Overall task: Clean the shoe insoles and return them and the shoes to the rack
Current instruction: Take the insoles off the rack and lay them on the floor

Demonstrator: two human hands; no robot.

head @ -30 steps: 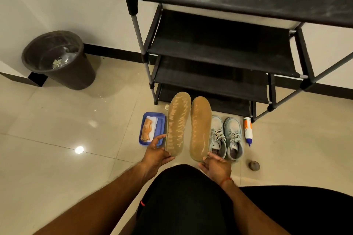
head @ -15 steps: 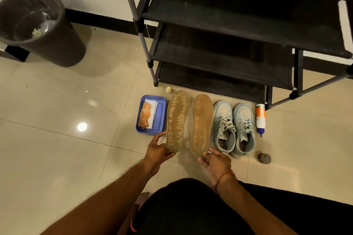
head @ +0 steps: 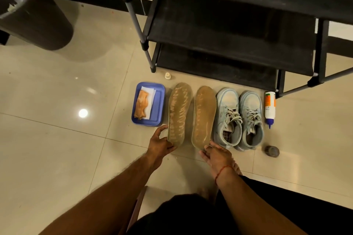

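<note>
**As both hands lower the insoles, the pair comes to rest on the floor in front of the rack**

Where a second ago the two insoles were held up by their heels, they have now been brought down, and they look to lie lengthwise on the floor. I cannot tell whether the heel ends are still lifted off the tile. The left hand has kept its hold, fingers and thumb curled round the heel edge of the left insole. The right hand pinches the heel tip of the right insole, fingers bent and not spread.

Both insoles carry pale zigzag streaks, heavier on the left one. That suggests something has been applied but not yet wiped away, so the cleaning seems to be underway, not finished.

The insoles sit side by side, close but apart. Just beside the left one is a blue tray holding a folded orange cloth. The grey shoes stand just beside the right insole, with a white bottle lying past them.

Farther on, the black rack stands along the wall edge of the floor. No shoes or insoles show on its visible shelves, so the return is not yet done.
</note>
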